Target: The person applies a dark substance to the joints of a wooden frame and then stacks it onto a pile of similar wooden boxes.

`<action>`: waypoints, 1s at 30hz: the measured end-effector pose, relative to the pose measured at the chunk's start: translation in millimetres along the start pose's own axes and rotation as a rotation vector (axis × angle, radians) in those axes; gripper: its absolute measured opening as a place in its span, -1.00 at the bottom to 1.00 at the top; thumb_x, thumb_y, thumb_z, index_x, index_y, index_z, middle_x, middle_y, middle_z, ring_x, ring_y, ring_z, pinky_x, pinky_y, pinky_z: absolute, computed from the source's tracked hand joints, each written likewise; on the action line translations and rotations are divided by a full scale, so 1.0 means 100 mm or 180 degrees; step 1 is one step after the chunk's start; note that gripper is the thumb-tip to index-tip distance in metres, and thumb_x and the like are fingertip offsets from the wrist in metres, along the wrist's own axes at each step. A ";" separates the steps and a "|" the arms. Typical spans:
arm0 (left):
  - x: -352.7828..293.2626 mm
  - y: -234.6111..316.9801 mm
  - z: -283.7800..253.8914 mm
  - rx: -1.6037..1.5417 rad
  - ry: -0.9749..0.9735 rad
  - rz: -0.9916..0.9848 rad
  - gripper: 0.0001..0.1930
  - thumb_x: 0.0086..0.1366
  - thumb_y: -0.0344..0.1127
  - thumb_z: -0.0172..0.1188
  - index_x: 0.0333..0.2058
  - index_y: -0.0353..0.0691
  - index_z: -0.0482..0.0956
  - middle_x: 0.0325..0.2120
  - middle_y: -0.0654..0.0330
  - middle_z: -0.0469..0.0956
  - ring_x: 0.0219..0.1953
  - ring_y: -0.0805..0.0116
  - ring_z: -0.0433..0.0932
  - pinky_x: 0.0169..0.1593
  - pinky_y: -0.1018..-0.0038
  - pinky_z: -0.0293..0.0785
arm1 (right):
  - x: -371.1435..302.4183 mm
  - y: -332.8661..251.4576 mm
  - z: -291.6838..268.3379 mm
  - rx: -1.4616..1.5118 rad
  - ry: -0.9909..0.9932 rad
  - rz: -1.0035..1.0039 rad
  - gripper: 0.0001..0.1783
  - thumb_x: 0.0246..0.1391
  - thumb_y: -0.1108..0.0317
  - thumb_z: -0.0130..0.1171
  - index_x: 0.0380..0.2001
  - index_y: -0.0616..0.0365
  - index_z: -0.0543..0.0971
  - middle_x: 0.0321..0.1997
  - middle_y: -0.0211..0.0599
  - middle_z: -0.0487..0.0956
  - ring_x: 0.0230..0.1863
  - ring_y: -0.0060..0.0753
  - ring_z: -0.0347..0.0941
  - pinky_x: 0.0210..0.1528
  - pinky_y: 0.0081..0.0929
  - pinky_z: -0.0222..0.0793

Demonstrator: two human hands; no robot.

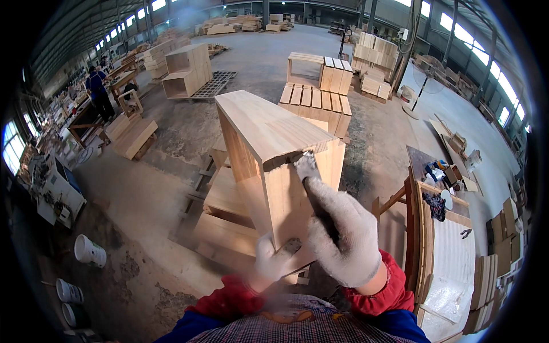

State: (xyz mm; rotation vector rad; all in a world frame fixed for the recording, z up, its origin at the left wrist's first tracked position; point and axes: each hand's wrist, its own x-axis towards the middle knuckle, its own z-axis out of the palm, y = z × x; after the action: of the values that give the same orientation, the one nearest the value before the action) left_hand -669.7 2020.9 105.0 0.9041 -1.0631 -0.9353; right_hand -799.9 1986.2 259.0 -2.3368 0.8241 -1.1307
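Note:
A pale wooden box (280,123), drawer-like, stands tilted in front of me on a stack of similar wooden pieces (226,197). My right hand (349,231), in a whitish glove, is closed round the dark handle of a putty knife (307,166). Its smeared blade touches the box's near top edge, where a dark, uneven strip runs along the seam. Lower down, my gloved left hand (271,260) grips the box's near bottom corner, its darkened thumb lying across the front face. The left fingertips are partly hidden.
Slatted wooden units (314,103) stand beyond the box, and an open cabinet (189,68) rests on a pallet at far left. On the right is a workbench (452,251) with tools and cloth. White buckets (90,251) stand at left. A person (97,91) works farther back.

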 end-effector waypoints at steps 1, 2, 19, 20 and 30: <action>0.00 -0.01 0.00 -0.0062 -0.0039 -0.0054 -0.79 0.16 -0.48 0.06 -0.21 -0.42 0.46 -0.40 0.28 0.50 -0.37 0.57 0.41 -0.30 0.59 0.38 | 0.02 0.01 -0.01 0.0015 0.0080 -0.0024 -0.54 -0.14 0.59 0.02 -0.05 0.36 0.41 -0.33 -0.04 0.50 -0.34 -0.22 0.48 -0.25 -0.48 0.37; -0.01 -0.03 0.00 -0.0123 -0.0079 -0.0109 -0.79 0.16 -0.48 0.06 -0.21 -0.42 0.46 -0.40 0.29 0.50 -0.37 0.57 0.41 -0.31 0.59 0.38 | 0.04 0.06 -0.01 -0.0038 0.0204 -0.0213 -0.51 -0.13 0.57 0.03 -0.02 0.30 0.40 -0.37 -0.06 0.48 -0.38 -0.18 0.47 -0.30 -0.45 0.37; -0.04 -0.02 -0.04 -0.0231 -0.0263 -0.0303 -0.73 0.19 -0.45 0.06 -0.13 -0.41 0.42 -0.30 0.19 0.52 -0.28 0.49 0.47 -0.22 0.54 0.42 | 0.28 -0.17 -0.45 -0.1248 -0.1095 -0.1038 -0.28 -0.35 0.57 0.12 0.07 0.15 0.34 -0.42 -0.20 0.41 -0.46 -0.14 0.41 -0.44 -0.34 0.35; -0.05 -0.02 -0.05 -0.0227 -0.0253 -0.0301 -0.73 0.19 -0.45 0.06 -0.13 -0.41 0.42 -0.30 0.19 0.52 -0.28 0.48 0.48 -0.21 0.54 0.42 | 0.29 -0.21 -0.44 -0.1399 -0.1181 -0.1013 -0.28 -0.35 0.56 0.13 0.07 0.14 0.35 -0.41 -0.20 0.42 -0.46 -0.15 0.41 -0.44 -0.34 0.35; -0.03 0.07 0.03 -0.0266 -0.0022 -0.0193 -0.74 0.17 -0.41 0.03 -0.20 -0.45 0.46 -0.34 0.15 0.55 -0.34 0.46 0.51 -0.27 0.53 0.44 | 0.34 -0.05 -0.80 -0.2016 -0.1134 -0.0731 -0.42 -0.22 0.51 0.09 0.01 0.06 0.37 -0.43 -0.20 0.42 -0.46 -0.15 0.46 -0.46 -0.33 0.40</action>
State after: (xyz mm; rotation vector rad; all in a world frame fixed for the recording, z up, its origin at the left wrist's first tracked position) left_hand -671.9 2025.9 110.9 0.8684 -0.9997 -1.0263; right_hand -846.0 1958.6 327.5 -3.0960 0.8832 -0.5325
